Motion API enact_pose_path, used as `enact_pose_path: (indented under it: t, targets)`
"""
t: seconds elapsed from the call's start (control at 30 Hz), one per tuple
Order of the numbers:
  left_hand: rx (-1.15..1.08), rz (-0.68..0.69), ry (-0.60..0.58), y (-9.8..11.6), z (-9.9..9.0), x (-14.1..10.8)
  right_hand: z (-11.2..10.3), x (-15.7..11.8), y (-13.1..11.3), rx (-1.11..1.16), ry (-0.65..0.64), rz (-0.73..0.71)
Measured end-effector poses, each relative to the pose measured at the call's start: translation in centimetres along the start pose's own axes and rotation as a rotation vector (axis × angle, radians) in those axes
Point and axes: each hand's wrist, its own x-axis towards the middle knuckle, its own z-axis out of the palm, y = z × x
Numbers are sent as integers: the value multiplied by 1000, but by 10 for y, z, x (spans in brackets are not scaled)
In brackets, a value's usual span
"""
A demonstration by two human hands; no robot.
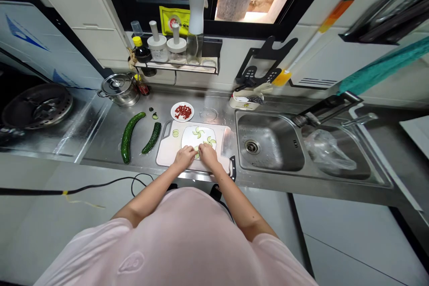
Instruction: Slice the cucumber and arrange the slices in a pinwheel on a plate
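A square white plate (pixel 190 133) lies on a pale cutting board (pixel 167 149), with green cucumber slices (pixel 198 132) arranged on it in curved clusters. My left hand (pixel 185 156) and my right hand (pixel 208 155) meet at the plate's near edge, fingers bent together over a cluster of slices. What is pinched in the fingertips of each is too small to make out. One small stack of slices (pixel 175 133) sits on the board left of the plate. Behind the board stands a round white dish of chopped red pieces (pixel 182 111).
Left of the board lie a long cucumber (pixel 130 136) and a shorter cut one (pixel 152 137). A knife (pixel 233 168) rests at the board's right edge, beside the sink (pixel 271 143). A steel pot (pixel 120 89) stands behind; condiments fill a wall shelf (pixel 182 68).
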Motion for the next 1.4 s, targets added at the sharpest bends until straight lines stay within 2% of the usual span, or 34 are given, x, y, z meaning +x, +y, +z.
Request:
enact_pose_path:
  t: [0.3,0.8,1.03,1.4]
  targets:
    - [9,5,-39,0,-3,1,1,-1,0,1,14,5]
    - [7,14,-34,-2,-1,-1,7,-2,0,-15,50,2]
    - [37,70,15,-6,3,-1,13,-5,-1,-38,98,7]
    - [69,82,59,-6,9,-3,23,-11,2,-84,166,-24]
